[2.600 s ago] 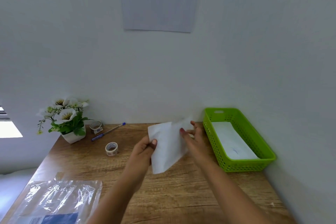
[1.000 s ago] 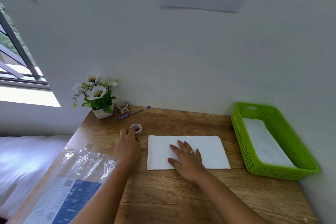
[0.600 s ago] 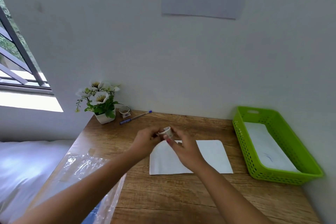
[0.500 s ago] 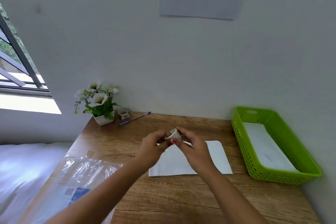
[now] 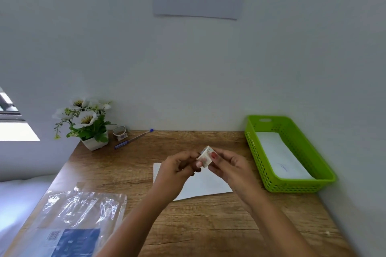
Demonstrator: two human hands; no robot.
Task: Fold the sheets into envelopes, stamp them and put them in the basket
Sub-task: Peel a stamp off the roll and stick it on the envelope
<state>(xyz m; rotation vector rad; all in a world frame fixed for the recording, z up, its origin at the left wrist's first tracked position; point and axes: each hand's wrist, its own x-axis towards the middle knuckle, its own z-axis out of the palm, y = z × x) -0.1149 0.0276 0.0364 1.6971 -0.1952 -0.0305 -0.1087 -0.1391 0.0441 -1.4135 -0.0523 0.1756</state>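
Stamp roll [image 5: 205, 157] — small, white, patterned | pinched between both hands — above envelope [image 5: 200, 185]

Envelope [image 5: 211, 185] mid-desk [image 5: 208, 225], basket [image 5: 296, 152] right, plant [image 5: 87, 125] back-left.

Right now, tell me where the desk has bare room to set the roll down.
Bare wood lies between the pen and the envelope, and along the near edge between the bag and the basket. Crowded: the flowerpot corner.
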